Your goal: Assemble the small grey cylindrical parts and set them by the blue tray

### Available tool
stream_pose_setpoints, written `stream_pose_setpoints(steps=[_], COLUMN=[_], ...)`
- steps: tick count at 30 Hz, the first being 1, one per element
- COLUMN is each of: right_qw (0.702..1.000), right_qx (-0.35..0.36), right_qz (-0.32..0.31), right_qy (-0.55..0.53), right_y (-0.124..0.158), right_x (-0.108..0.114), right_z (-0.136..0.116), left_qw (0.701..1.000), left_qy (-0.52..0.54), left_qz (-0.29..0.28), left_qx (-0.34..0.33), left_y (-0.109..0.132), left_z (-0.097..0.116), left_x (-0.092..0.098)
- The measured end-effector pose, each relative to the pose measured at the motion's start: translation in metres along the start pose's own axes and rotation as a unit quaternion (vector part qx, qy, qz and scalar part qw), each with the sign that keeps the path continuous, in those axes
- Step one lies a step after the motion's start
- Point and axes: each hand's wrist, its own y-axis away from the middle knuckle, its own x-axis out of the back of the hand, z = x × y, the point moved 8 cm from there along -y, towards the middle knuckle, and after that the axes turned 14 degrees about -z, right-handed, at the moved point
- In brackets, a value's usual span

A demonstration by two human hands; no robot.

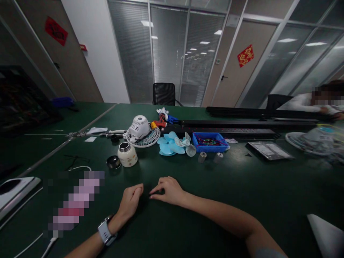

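Note:
My left hand (130,200) rests on the dark green table (215,200) with its fingers curled in; a watch sits on that wrist. My right hand (167,190) lies just beside it, fingertips pinched together on the tabletop. The two hands nearly touch. Whatever sits between the fingers is too small to make out. Farther back stand a cream jar (127,154) with its black lid (113,162) beside it, a white fan motor on a grille (141,130), and light blue fan blades (172,144).
A blue tray (210,141) of small parts and two small metal cylinders (202,156) lie beyond the blades. Long black bars (242,125) cross the back. Another person sits at the far right. White cables and a flat device (16,190) lie at the left.

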Motion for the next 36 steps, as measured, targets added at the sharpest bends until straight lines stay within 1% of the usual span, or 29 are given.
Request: stream_pose_setpoints(steps=[2,3,4,5,6,8,10,11,13,15,16,18,22,27,32,34,36], right_qw=[1.0,1.0,0.998,0.995,0.988,0.959,0.911,0.885,0.869,0.869,0.869,0.868,0.864,0.858,0.858,0.86,0.868], right_qx=[0.005,0.004,-0.003,-0.018,-0.041,-0.104,-0.186,-0.23,-0.29,-0.327,-0.337,-0.343,-0.326,-0.313,-0.28,-0.278,-0.279], right_qz=[0.011,0.026,0.054,0.093,0.143,0.259,0.368,0.4,0.39,0.358,0.349,0.348,0.372,0.407,0.431,0.428,0.41], right_qy=[-0.003,-0.013,-0.026,-0.04,-0.051,-0.039,0.02,0.056,0.094,0.097,0.093,0.09,0.095,0.031,0.019,0.016,0.019], right_y=[0.006,0.014,0.026,0.042,0.061,0.11,0.16,0.182,0.204,0.213,0.214,0.213,0.211,0.215,0.217,0.218,0.217], right_x=[0.004,0.012,0.025,0.043,0.064,0.112,0.156,0.171,0.185,0.184,0.18,0.172,0.163,0.157,0.156,0.157,0.157], right_z=[0.002,0.007,0.014,0.026,0.041,0.081,0.122,0.141,0.175,0.2,0.208,0.216,0.216,0.223,0.222,0.224,0.227], left_qw=[1.0,1.0,1.0,1.0,0.999,0.999,0.999,0.998,0.998,0.998,0.998,0.998,0.997,0.997,0.997,0.997,0.997], left_qy=[-0.011,-0.017,-0.022,-0.027,-0.032,-0.041,-0.049,-0.052,-0.056,-0.059,-0.06,-0.062,-0.067,-0.071,-0.069,-0.067,-0.067], left_qz=[-0.003,-0.004,-0.006,-0.008,-0.009,-0.013,-0.015,-0.016,-0.017,-0.019,-0.02,-0.022,-0.025,-0.029,-0.03,-0.031,-0.033], left_qx=[0.004,0.006,0.008,0.01,0.011,0.01,0.01,0.01,0.01,0.008,0.006,0.003,0.001,-0.001,-0.003,-0.003,-0.002], left_y=[0.0,-0.001,-0.001,-0.001,-0.001,-0.002,-0.003,-0.003,-0.003,-0.003,-0.003,-0.003,-0.003,-0.004,-0.003,-0.003,-0.003], left_z=[0.0,-0.001,-0.001,-0.001,0.0,0.001,0.003,0.004,0.005,0.005,0.005,0.004,0.003,0.005,0.006,0.006,0.006], left_x=[-0.001,-0.001,-0.002,-0.002,-0.002,-0.003,-0.004,-0.004,-0.005,-0.005,-0.005,-0.006,-0.006,-0.006,-0.006,-0.007,-0.007])
